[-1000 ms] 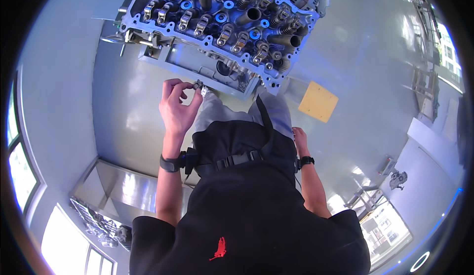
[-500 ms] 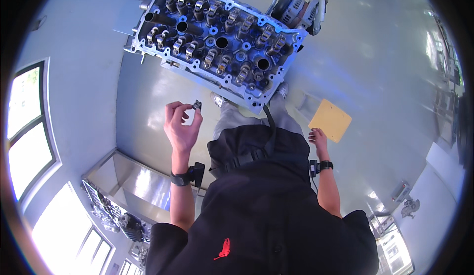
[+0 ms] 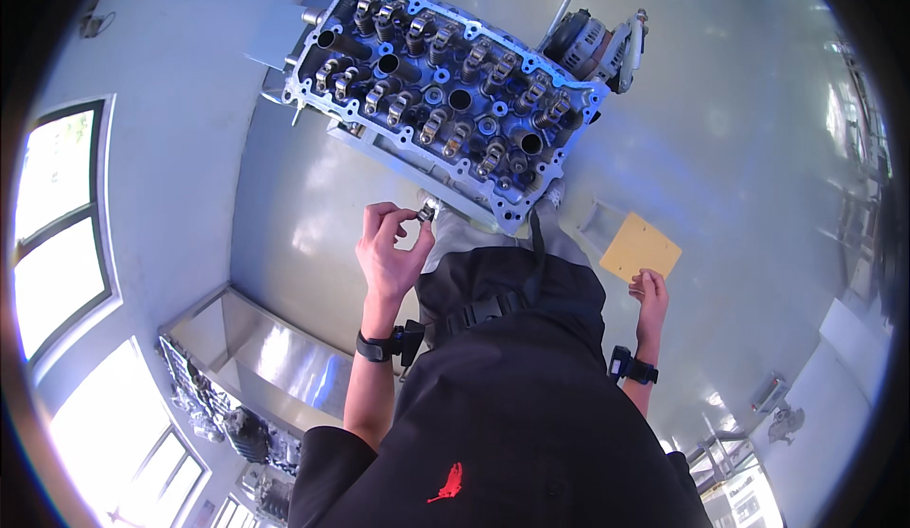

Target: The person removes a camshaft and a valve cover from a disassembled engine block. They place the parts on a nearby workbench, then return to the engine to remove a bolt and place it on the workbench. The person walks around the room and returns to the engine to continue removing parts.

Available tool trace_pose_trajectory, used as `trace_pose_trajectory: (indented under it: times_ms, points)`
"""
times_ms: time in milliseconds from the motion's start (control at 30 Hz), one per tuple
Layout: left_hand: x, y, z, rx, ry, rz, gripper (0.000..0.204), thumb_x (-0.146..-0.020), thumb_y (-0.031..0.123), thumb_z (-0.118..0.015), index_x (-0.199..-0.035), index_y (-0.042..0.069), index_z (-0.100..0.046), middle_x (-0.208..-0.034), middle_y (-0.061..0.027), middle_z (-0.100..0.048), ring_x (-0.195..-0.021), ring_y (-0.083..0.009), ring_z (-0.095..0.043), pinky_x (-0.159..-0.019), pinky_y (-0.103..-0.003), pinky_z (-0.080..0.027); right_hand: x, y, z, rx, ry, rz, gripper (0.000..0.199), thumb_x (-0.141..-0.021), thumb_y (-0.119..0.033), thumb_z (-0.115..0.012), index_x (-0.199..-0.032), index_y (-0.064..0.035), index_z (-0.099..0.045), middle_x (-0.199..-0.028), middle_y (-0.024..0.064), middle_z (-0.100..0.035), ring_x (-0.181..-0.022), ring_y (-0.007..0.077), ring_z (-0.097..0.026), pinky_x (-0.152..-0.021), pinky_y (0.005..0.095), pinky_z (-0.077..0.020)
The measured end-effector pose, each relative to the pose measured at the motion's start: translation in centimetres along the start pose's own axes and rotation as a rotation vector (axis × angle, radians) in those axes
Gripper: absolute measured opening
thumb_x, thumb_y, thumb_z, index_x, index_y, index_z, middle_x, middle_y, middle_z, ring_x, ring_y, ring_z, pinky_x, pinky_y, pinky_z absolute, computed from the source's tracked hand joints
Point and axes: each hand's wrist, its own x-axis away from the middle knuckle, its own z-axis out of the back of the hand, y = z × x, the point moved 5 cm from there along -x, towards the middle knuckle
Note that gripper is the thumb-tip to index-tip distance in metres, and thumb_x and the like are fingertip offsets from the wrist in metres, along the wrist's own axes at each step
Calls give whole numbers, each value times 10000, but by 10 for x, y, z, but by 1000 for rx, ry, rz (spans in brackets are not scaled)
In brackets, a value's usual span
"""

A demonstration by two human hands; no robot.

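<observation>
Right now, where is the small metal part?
In the head view, the small metal part is pinched in the left hand, just below the near edge of the engine head.

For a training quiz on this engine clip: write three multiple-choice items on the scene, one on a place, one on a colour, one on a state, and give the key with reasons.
1. Where is the cylinder head relative to the person's left hand?
A. Above it in the picture, farther from the body
B. Below it, against the person's chest
C. Off to the picture's right edge

2. What colour is the flat square sheet lying on the floor near the right hand?
A. Green
B. Tan-yellow
C. Red

3. What is the left hand doing?
A. Lying flat and empty
B. Gripping the wristband
C. Pinching a small metal part in its fingertips

Key: 1 A, the head fills the upper middle, beyond the raised hand. 2 B, the sheet is tan-yellow against the grey floor. 3 C, thumb and fingers close on the small part.
</observation>
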Motion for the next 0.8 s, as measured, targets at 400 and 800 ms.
trace_pose_trajectory:
  times_ms: [400, 800]
  points:
    - [-20, -20, 18, 3, 14, -115, 162, -606, 105, -695, -737, 57, -614, -822, -34, -524, -552, -119, -531, -485, -251, -443, 128, 9, 18, 798, -1127, -674, 241, -707, -234, -662, -866, -57, -629, -742, 16, -639, -669, 145, -599, -585, 292, -459]
    - [19, -43, -8, 35, -74, -24, 173, -611, 115, -695, -750, 56, -611, -823, -41, -528, -546, -128, -532, -491, -269, -446, 209, 161, 55, -103, -1159, -892, 299, -757, -100, -607, -1024, 29, -571, -957, 69, -610, -796, 146, -573, -697, 266, -456]
